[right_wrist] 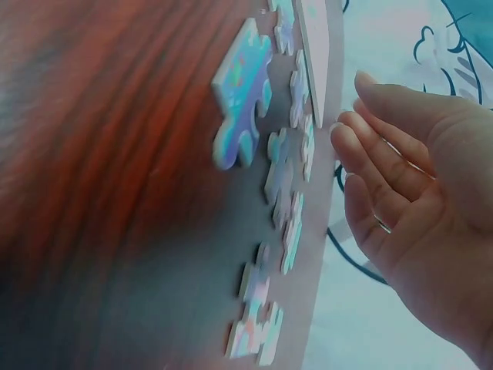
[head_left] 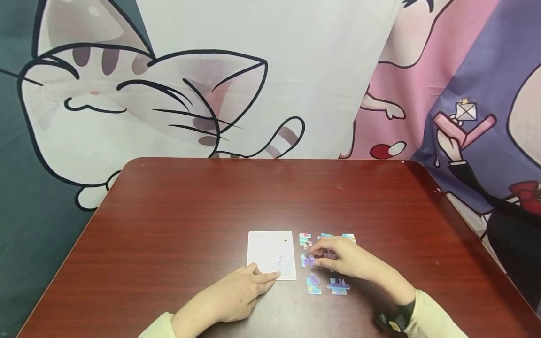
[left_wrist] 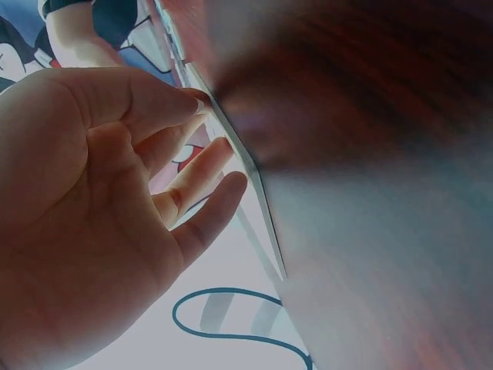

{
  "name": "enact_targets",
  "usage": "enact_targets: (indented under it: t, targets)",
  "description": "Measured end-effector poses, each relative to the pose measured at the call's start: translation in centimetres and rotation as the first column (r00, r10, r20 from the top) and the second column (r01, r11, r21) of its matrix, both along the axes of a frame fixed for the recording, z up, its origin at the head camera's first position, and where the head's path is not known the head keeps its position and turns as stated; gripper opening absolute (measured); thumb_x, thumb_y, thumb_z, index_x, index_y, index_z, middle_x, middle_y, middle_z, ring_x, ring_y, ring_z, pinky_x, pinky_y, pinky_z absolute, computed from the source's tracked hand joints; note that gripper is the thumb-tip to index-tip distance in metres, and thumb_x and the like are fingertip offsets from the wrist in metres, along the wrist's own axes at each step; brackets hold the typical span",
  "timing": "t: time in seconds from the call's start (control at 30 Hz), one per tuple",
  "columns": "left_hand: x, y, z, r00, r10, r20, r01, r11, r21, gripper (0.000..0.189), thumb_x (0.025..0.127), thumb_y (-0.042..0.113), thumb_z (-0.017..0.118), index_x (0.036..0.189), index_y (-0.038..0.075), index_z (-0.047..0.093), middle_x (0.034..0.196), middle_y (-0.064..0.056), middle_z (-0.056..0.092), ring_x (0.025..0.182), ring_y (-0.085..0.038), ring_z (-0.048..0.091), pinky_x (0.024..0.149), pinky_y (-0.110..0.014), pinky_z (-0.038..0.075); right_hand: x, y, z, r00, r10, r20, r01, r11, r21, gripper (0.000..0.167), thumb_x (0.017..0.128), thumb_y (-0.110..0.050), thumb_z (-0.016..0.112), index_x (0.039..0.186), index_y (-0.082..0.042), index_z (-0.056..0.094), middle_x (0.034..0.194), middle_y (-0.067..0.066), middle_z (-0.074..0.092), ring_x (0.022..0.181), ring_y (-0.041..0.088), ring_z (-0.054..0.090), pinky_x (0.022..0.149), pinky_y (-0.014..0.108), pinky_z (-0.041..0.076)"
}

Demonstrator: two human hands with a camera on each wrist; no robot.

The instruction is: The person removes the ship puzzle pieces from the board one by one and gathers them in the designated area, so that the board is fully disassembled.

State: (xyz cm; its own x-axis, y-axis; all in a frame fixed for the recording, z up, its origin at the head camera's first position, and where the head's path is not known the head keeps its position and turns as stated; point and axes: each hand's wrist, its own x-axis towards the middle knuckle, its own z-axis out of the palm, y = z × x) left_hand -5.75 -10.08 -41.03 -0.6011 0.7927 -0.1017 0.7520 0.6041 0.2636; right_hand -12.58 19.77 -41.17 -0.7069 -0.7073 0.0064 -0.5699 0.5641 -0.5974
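A white square board (head_left: 264, 249) lies on the table, with a faint purple figure at its lower right and a small dark dot at its upper right. My left hand (head_left: 234, 292) rests at its lower edge, index finger stretched onto the corner. Just right of the board, my right hand (head_left: 348, 258) hovers over several colourful jigsaw pieces (head_left: 313, 285), thumb and fingers apart. In the right wrist view nothing sits between those fingers, and one large jigsaw piece (right_wrist: 245, 92) lies nearest the camera. The right hand partly covers some pieces in the head view.
The reddish-brown wooden table (head_left: 181, 202) has rounded far corners. Behind it hangs a cloth with a cartoon cat (head_left: 101, 122) and other figures. A dark watch-like band (head_left: 397, 319) circles the right wrist. On the right, a dark object (head_left: 513, 253) stands beyond the table edge.
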Motion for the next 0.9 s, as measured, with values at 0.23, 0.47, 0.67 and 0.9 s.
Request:
enact_targets:
  t: [0.23, 0.47, 0.67, 0.9]
  targets:
    - [0.0, 0.0, 0.0, 1.000, -0.004, -0.012, 0.004, 1.000, -0.015, 0.048, 0.089, 0.015, 0.057, 0.136, 0.014, 0.049, 0.145, 0.011, 0.039, 0.082, -0.001, 0.038, 0.074, -0.015, 0.042, -0.8, -1.8, 0.0, 0.999, 0.031, -0.013, -0.031, 1.000, 0.002, 0.024, 0.084, -0.018, 0.069, 0.108, -0.013, 0.068, 0.093, -0.007, 0.064, 0.080, 0.008, 0.057, 0.066, 0.025, 0.051]
    - [0.0, 0.1, -0.1, 1.000, -0.014, -0.025, 0.014, 1.000, -0.007, 0.046, 0.088, 0.015, 0.056, 0.134, 0.013, 0.051, 0.144, 0.008, 0.040, 0.079, 0.000, 0.036, 0.071, -0.012, 0.040, -1.4, -3.1, -0.4, 0.997, 0.069, -0.025, -0.068, 0.997, 0.018, 0.025, 0.084, -0.020, 0.069, 0.107, -0.012, 0.068, 0.095, -0.005, 0.064, 0.090, 0.008, 0.059, 0.078, 0.028, 0.053]
    - [0.0, 0.1, 0.1, 1.000, -0.009, -0.023, 0.009, 1.000, -0.026, 0.046, 0.089, 0.016, 0.056, 0.135, 0.013, 0.051, 0.144, 0.008, 0.040, 0.079, -0.001, 0.036, 0.071, -0.012, 0.040, -2.1, -4.2, -1.0, 0.994, 0.110, -0.025, -0.109, 0.993, 0.045, 0.024, 0.085, -0.021, 0.068, 0.107, -0.013, 0.068, 0.093, -0.006, 0.063, 0.084, 0.008, 0.057, 0.072, 0.024, 0.051]
    - [0.1, 0.0, 0.2, 1.000, 0.000, -0.018, -0.001, 1.000, -0.030, 0.046, 0.089, 0.016, 0.056, 0.135, 0.015, 0.051, 0.144, 0.010, 0.040, 0.081, -0.001, 0.037, 0.074, -0.015, 0.043, -2.3, -5.7, -0.9, 0.987, 0.157, -0.045, -0.154, 0.987, 0.053, 0.026, 0.082, -0.022, 0.072, 0.104, -0.011, 0.068, 0.097, -0.003, 0.065, 0.087, 0.009, 0.059, 0.075, 0.024, 0.051]
